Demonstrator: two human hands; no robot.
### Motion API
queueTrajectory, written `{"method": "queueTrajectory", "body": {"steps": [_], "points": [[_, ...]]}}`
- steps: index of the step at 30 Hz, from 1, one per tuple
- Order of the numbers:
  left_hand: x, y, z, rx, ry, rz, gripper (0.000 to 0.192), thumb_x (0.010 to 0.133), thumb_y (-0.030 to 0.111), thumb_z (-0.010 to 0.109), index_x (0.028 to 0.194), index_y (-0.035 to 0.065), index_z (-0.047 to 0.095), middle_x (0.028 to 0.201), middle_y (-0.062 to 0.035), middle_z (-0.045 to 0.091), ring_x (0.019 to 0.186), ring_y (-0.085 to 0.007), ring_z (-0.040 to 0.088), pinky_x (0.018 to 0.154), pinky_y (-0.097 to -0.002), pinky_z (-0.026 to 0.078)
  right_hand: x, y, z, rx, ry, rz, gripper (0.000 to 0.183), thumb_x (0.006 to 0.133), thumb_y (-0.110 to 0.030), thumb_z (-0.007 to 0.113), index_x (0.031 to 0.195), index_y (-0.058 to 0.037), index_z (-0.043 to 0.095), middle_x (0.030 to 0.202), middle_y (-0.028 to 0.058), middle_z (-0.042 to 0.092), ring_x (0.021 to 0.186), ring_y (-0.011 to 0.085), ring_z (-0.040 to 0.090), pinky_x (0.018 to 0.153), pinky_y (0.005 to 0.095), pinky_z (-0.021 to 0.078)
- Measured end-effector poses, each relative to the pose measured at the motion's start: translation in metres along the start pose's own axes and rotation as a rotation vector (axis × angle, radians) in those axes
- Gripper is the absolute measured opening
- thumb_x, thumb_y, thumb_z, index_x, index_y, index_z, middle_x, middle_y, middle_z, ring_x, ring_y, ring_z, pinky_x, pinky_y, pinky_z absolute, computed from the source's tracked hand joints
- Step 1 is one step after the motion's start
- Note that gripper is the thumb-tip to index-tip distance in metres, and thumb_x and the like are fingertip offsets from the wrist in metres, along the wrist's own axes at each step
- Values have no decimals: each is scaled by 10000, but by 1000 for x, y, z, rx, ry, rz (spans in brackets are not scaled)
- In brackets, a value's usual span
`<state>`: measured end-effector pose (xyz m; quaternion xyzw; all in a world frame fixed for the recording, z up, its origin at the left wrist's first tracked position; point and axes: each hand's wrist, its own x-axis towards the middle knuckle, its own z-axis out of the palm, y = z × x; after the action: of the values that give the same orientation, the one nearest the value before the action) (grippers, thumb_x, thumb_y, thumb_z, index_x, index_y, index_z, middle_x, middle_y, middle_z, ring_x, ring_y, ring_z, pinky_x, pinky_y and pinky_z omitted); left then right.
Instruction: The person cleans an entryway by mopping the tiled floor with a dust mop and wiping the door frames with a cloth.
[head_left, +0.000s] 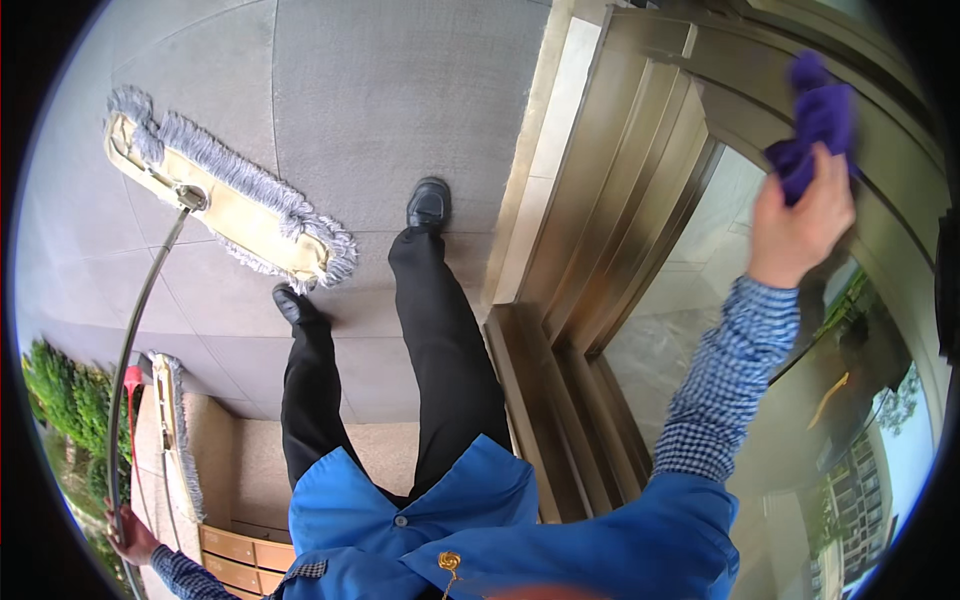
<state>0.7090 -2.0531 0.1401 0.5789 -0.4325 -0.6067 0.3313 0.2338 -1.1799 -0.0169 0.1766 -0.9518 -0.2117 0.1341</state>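
My right hand (804, 214) grips a bunched purple cloth (821, 124) against the bronze-coloured metal frame (889, 169) around a glass pane (679, 262). The cloth is somewhat blurred. Low at the left, my left hand (135, 534) is closed around the metal pole (135, 330) of a dust mop. The mop's flat head (244, 225), with a cream backing and grey fringe, rests on the floor ahead of my feet. One end of its fringe is at the toe of my left shoe (292, 304).
Grey stone tiles (405, 97) cover the floor. A stepped metal sill (551, 405) runs beside my right leg. A second dust mop (174, 435) and a red-headed tool (132, 379) stand at the left, near green shrubs (71, 397). Brown panels (240, 555) lie at the lower left.
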Motion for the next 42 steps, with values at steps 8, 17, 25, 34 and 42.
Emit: {"method": "queueTrajectory", "body": {"steps": [8, 17, 25, 34, 42], "points": [[-50, -70, 21, 24, 195, 138, 132, 708, 74, 521, 660, -43, 485, 1123, -310, 497, 1218, -432, 355, 722, -432, 319, 65, -4, 165, -488, -324, -394, 438, 677, -271, 670, 1054, -75, 564, 1170, 77, 548, 1129, 238, 472, 942, 437, 336], [-48, -59, -33, -36, 214, 222, 155, 724, 145, 466, 731, 28, 365, 1043, -283, 456, 1054, -420, 427, 681, -442, 293, -33, -69, 253, -272, -751, -559, 184, 740, -168, 557, 849, -30, 612, 892, 119, 613, 885, 259, 550, 803, 388, 372], [-64, -12, -6, 56, 229, 184, 184, 695, 177, 492, 637, 48, 374, 990, -282, 517, 1078, -425, 468, 662, -445, 319, 23, -68, 268, -223, -580, -266, 441, 790, -177, 587, 1165, 32, 490, 1191, 183, 529, 1177, 298, 448, 1017, 422, 298], [-33, 31, 96, 341, 146, 254, 203, 769, 207, 460, 752, 9, 418, 931, -282, 521, 1047, -455, 480, 662, -461, 352, -270, -128, 218, -55, -1201, -325, 350, 893, -215, 367, 1112, -46, 580, 1277, 192, 474, 1234, 311, 375, 1058, 436, 157], [22, 52, 86, 310, 160, 318, 217, 790, 210, 447, 792, -7, 438, 927, -275, 519, 1043, -446, 479, 668, -460, 347, -449, -141, 26, 151, -1978, -471, 314, 861, -202, 433, 1082, -40, 588, 1206, 189, 523, 1185, 311, 421, 1052, 464, 200]]}}
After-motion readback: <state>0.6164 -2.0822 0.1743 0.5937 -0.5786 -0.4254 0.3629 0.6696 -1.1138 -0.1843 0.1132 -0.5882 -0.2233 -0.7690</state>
